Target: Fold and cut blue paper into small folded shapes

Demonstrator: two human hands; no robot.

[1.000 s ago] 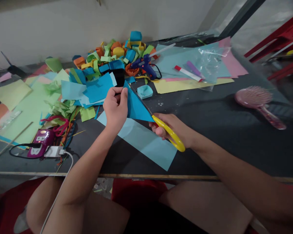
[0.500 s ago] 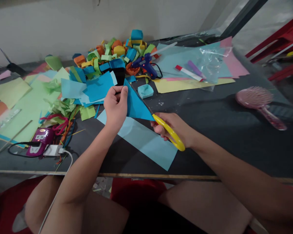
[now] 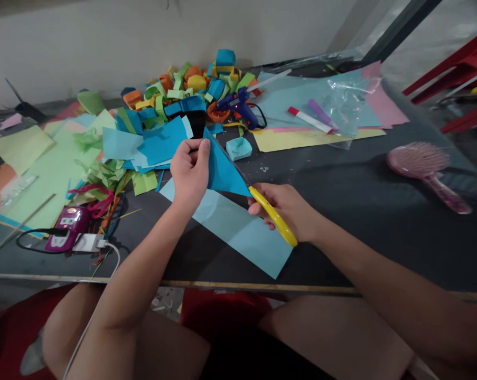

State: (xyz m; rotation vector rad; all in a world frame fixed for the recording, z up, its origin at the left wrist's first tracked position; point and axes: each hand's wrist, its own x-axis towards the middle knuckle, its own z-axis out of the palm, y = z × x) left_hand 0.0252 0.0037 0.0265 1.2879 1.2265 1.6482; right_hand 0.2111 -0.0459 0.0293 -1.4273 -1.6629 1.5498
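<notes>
since half a second back, little shift: right hand point(image 3: 289, 208) a touch nearer the left, yellow scissor loops drawn narrower; paper held at the same spot. left hand point(image 3: 190, 171) pinched closed on the upper left corner of the blue paper triangle point(image 3: 224, 171), thumb on the near face, fingers behind, lifting it off the bench point(image 3: 361, 200). right hand wrapped around the yellow handles of the scissors point(image 3: 273, 215), fingers through the loops; blades run up along the triangle's right edge, mostly hidden behind the paper, so how far they gape cannot be told. under both hands a long pale blue sheet point(image 3: 242, 232) lies flat on the bench, its near corner close to the bench's front edge. beyond the triangle, just apart, a small pale blue paper box point(image 3: 238, 148). farther back, a heap of coloured paper scraps point(image 3: 183, 89) with a blue glue gun point(image 3: 242, 105) at its right side. pink hairbrush point(image 3: 424, 163) well apart to the right. purple gadget point(image 3: 67, 235) and white plug point(image 3: 88, 243) at left, near the front edge.
</notes>
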